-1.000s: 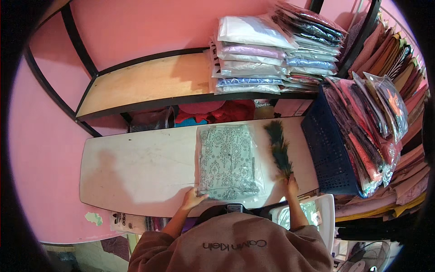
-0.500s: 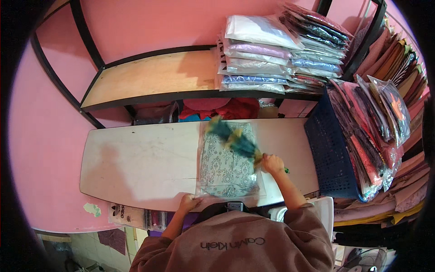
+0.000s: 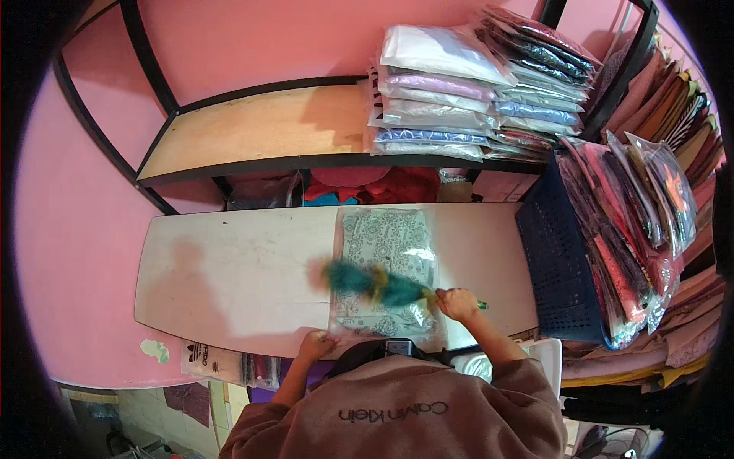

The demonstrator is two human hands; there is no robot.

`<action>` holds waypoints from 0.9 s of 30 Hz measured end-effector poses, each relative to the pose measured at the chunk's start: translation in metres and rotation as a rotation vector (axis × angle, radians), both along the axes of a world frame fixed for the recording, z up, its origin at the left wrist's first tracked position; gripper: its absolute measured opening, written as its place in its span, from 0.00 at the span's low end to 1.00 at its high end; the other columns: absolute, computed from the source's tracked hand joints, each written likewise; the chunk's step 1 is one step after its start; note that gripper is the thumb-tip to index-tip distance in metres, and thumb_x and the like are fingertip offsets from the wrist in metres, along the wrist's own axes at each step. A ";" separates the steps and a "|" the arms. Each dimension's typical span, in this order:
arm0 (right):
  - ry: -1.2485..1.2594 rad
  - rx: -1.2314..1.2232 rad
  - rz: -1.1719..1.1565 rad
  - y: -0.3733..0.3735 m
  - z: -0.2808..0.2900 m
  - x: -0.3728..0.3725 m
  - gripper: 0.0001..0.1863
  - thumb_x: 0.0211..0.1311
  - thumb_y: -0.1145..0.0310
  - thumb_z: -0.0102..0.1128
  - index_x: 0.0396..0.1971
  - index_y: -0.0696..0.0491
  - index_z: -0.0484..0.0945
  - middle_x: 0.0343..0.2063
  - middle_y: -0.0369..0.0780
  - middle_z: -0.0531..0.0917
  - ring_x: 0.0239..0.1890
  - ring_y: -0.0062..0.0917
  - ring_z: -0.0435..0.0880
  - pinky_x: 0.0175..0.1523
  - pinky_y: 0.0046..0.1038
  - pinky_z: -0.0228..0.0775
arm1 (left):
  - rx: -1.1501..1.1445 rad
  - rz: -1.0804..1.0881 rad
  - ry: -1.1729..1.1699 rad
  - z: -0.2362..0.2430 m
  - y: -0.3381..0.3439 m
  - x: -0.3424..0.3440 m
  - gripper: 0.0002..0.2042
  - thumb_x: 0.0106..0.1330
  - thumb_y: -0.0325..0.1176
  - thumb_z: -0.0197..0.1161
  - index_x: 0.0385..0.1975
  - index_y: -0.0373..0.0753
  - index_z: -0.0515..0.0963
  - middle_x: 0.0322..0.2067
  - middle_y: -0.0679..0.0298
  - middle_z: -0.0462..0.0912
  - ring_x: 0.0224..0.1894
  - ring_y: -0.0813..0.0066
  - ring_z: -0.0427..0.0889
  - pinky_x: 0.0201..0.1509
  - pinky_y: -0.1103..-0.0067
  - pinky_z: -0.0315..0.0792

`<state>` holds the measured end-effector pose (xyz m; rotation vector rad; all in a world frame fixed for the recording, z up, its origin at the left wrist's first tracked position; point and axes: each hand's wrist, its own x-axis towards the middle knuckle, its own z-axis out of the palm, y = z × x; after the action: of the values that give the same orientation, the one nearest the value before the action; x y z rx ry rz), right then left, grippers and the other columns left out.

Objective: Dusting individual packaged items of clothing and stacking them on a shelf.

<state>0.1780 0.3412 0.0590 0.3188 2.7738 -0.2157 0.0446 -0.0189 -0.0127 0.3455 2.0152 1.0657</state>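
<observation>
Duster [image 3: 375, 281] (blurred) lies crosswise, feathers pointing left.

Dressed in a dusty mauve-brown sweatshirt [image 3: 397, 417] of soft, thick fabric, filling the frame at six o'clock. Dark lettering printed across the chest, seen upside down from above. Long sleeves, pushed up past the wrists on both sides, bunched in loose folds around the forearms: left sleeve [image 3: 264, 417] toward seven o'clock, right sleeve [image 3: 520, 375] toward five o'clock. Ribbed neckline with something dark, perhaps a strap or collar [image 3: 382, 352], sitting just above it at the centre. Bare left hand [image 3: 317, 346] and right hand [image 3: 457, 304], no rings, watch or gloves visible.
</observation>
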 end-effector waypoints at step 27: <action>0.777 -1.384 -1.015 0.014 -0.081 -0.092 0.24 0.40 0.68 0.65 0.39 0.59 0.67 0.32 0.39 0.72 0.31 0.24 0.71 0.36 0.23 0.63 | 0.242 0.396 0.065 -0.029 0.145 -0.160 0.25 0.48 0.35 0.64 0.45 0.30 0.66 0.39 0.57 0.74 0.40 0.69 0.74 0.43 0.77 0.69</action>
<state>0.0859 0.3549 -0.0220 1.3131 1.9293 -2.6460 -0.1154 0.1265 -0.0415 0.1049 2.0652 1.5681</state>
